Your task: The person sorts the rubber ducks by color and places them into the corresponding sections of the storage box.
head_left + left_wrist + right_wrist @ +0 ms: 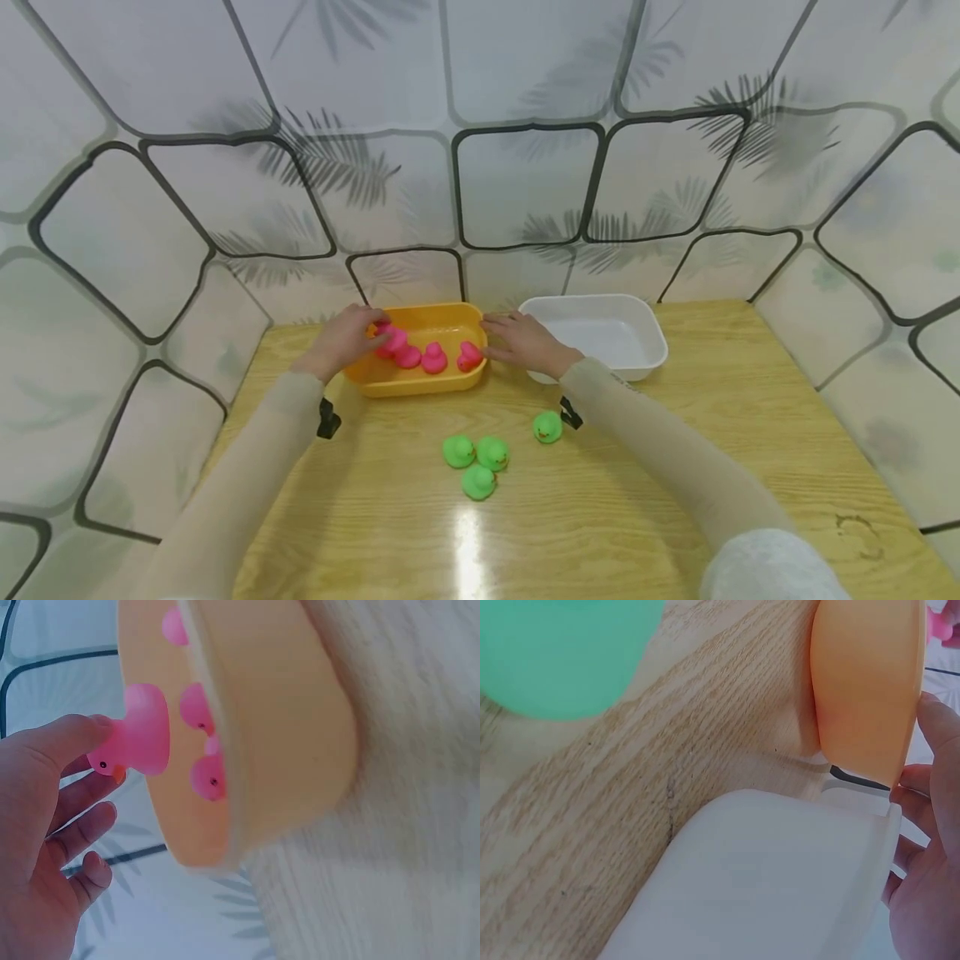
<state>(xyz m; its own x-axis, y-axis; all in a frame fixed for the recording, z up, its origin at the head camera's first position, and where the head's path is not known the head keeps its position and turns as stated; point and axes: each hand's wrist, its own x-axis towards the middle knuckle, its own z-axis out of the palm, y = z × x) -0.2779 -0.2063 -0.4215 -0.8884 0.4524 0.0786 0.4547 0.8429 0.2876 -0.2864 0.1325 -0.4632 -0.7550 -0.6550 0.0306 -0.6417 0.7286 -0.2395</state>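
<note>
My left hand (347, 337) pinches a pink rubber duck (146, 731) between thumb and fingers, over the left part of the orange tub (420, 387). In the left wrist view the duck is tilted head-down toward the fingers. More pink ducks (433, 358) sit inside the tub. At the tub's right end, my right hand (528, 340) touches the rim with its thumb and fingertips, the fingers loosely extended. Part of this hand overlaps the left edge of the white tub (600, 329).
Several green rubber ducks (480, 482) stand on the wooden table (390, 517) in front of the tubs. One green duck (547, 427) is apart from the others, near the right wrist. A patterned wall (525, 187) rises behind the table.
</note>
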